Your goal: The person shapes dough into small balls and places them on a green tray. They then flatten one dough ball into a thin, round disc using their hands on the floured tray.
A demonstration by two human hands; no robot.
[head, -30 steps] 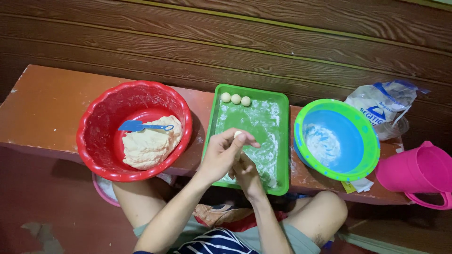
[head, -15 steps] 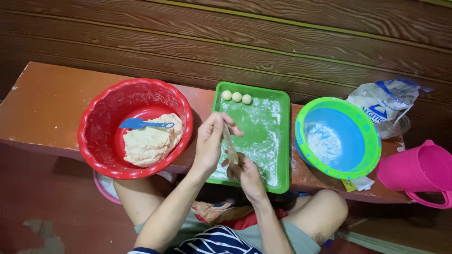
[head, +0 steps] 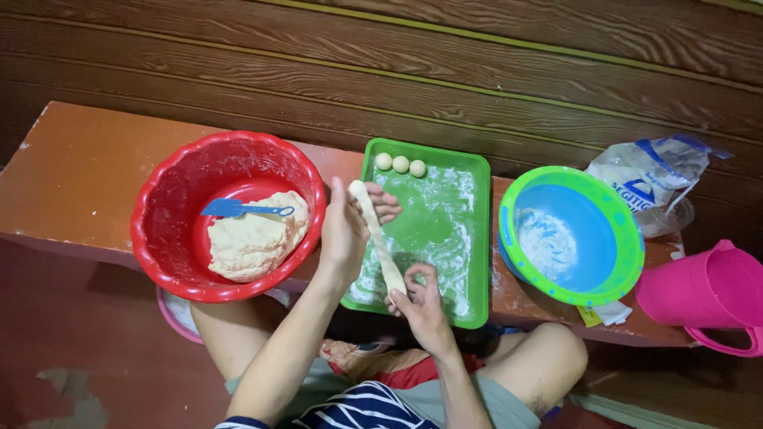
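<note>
At the centre of the frame, a seated person is stretching a rope of dough point(head: 378, 237) between both hands above a floured green tray point(head: 469, 238). The left hand point(head: 350, 226) is pinching its upper end, fingers curled shut around it; the right hand point(head: 420, 300) is gripping the lower end, fingers closed. Three dough balls point(head: 400, 164) are lying at the tray's top edge. A red bowl point(head: 171, 238) holding a dough lump point(head: 253, 238) and blue scraper point(head: 238, 209) is sitting at left; a blue-green bowl point(head: 628, 238), flour bag point(head: 648, 171) and pink jug point(head: 707, 294) are standing at right.
</note>
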